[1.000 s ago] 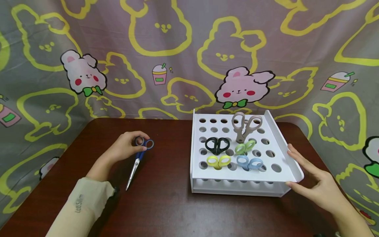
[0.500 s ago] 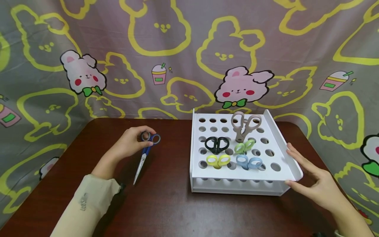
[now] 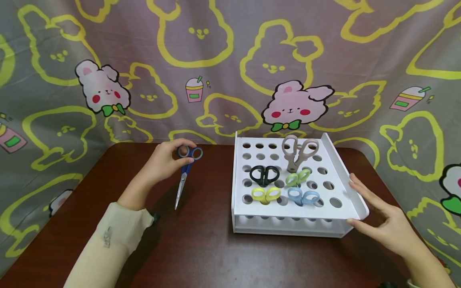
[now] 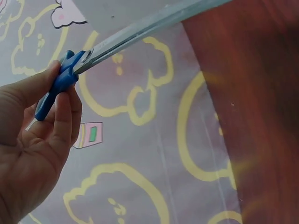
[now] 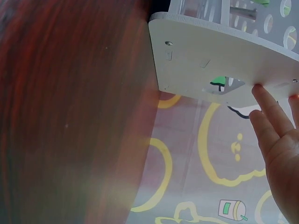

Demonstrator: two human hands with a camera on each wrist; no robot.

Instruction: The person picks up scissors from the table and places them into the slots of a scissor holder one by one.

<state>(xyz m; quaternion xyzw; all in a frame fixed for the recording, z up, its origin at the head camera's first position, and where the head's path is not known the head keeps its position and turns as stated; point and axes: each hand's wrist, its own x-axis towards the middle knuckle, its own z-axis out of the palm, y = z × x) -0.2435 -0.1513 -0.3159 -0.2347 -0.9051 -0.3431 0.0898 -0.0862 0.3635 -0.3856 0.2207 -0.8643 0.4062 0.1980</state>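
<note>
My left hand (image 3: pixel 166 161) pinches a pair of blue-handled scissors (image 3: pixel 186 169) by the finger loops, thumb against fingers. Its long metal blades (image 4: pixel 135 39) hang point down above the table in the head view. On the right stands a white perforated rack (image 3: pixel 252 212). My right hand (image 3: pixel 392 229) touches its right side panel (image 5: pixel 210 56), fingers along the outer face and thumb at the front corner. Handles of several scissors stick up from its holes: grey-brown (image 3: pixel 293 163), black (image 3: pixel 265 178), light green (image 3: pixel 298 177), yellow (image 3: pixel 267 198) and light blue (image 3: pixel 300 199).
The dark brown wooden table (image 3: pixel 212 256) carries the rack. A grey curtain (image 3: pixel 223 76) with yellow outlines and cartoon rabbits surrounds the table at the back and sides. Many of the rack's holes, mostly at the back and right, have no scissors in them.
My left hand has carried the blue-handled scissors rightward and toward the back of the table, the blades swinging closer to vertical. The right hand and the rack have stayed in place.
</note>
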